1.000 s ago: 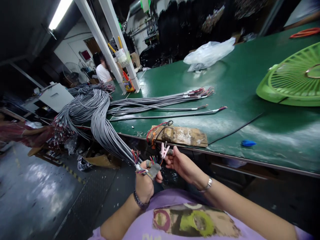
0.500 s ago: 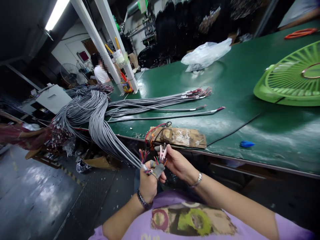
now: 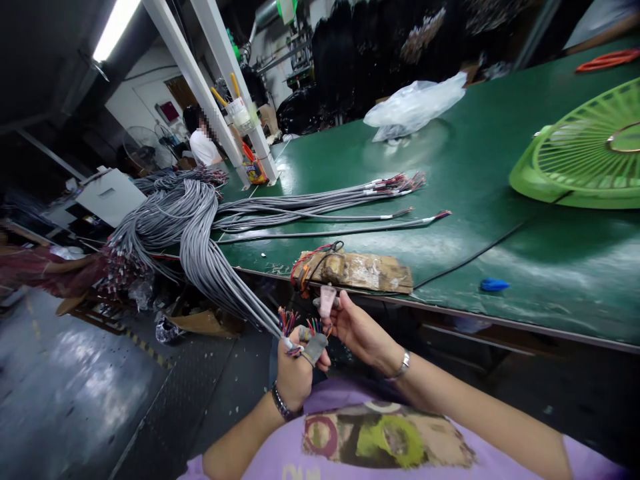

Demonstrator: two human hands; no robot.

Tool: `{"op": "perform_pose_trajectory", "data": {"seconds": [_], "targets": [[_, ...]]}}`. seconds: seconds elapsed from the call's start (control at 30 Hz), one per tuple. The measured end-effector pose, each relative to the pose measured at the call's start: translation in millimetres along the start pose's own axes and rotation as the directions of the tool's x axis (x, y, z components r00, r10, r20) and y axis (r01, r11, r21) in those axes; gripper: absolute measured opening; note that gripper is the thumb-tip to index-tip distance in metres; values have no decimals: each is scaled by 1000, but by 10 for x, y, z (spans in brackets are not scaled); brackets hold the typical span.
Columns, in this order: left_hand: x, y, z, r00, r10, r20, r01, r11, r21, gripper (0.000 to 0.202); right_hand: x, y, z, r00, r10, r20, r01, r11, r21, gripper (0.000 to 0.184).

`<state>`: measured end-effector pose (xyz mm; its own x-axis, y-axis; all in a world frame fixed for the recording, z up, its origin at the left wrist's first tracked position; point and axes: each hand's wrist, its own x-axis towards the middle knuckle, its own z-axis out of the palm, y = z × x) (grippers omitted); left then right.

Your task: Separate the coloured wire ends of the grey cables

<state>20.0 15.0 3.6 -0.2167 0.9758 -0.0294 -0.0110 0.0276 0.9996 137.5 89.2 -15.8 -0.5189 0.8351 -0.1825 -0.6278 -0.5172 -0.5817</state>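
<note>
My left hand (image 3: 295, 373) is closed around the ends of several grey cables (image 3: 250, 307); grey coverings sit on its thumb and a finger. Thin coloured wires (image 3: 289, 321) fan out above the fist, and a second tuft (image 3: 315, 327) sticks up beside the covered thumb. Just to the right, my right hand (image 3: 363, 333) pinches a small pale pink clip (image 3: 327, 301), shaped like a clothes peg. Its fingertips are close to the second tuft. A covering also shows on a right fingertip, partly hidden by the clip.
A wooden block with wires (image 3: 370, 270) lies at the edge of the green table (image 3: 470, 267). More grey cables (image 3: 300, 203) stretch across it. A green fan (image 3: 575, 153), a plastic bag (image 3: 415, 107) and a blue object (image 3: 494, 285) are there too. A person (image 3: 203, 143) is behind the posts.
The clip has turned in my right hand, from showing its two arms to showing a flat side. That hand has shifted slightly down and right; my left hand has barely moved.
</note>
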Motion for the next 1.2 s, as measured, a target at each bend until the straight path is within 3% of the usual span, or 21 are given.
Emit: {"op": "perform_pose_trajectory", "data": {"seconds": [0.1,0.23,0.4,0.47,0.8,1.0,1.1,1.2], "targets": [[-34,-36,-32,1000,0,-26,0,1000,11,30,-124,27,-15,995,37,95,-26,993,-113,39],[-42,-44,-54,1000,-2,-12,2,999,47,32,-253,32,3,976,12,215,67,933,-353,29],[-32,37,-66,990,-72,118,62,994,91,32,-289,-17,16,977,-68,202,165,843,-511,29],[-31,48,-70,989,-80,121,70,994,84,31,-287,-11,11,980,-87,178,169,835,-523,30],[-17,-104,-52,998,21,-60,-21,1000,-3,26,-282,53,53,990,-135,39,136,853,-504,32],[28,-81,-27,994,35,-106,-40,998,-49,22,-300,78,22,990,-116,81,142,835,-532,34],[26,-56,-18,993,38,-113,-46,997,-68,22,-308,78,-25,991,-79,106,122,855,-503,35],[14,-31,-14,994,29,-102,-39,994,-98,24,-248,47,-70,994,-110,1,101,910,-401,38]]}}
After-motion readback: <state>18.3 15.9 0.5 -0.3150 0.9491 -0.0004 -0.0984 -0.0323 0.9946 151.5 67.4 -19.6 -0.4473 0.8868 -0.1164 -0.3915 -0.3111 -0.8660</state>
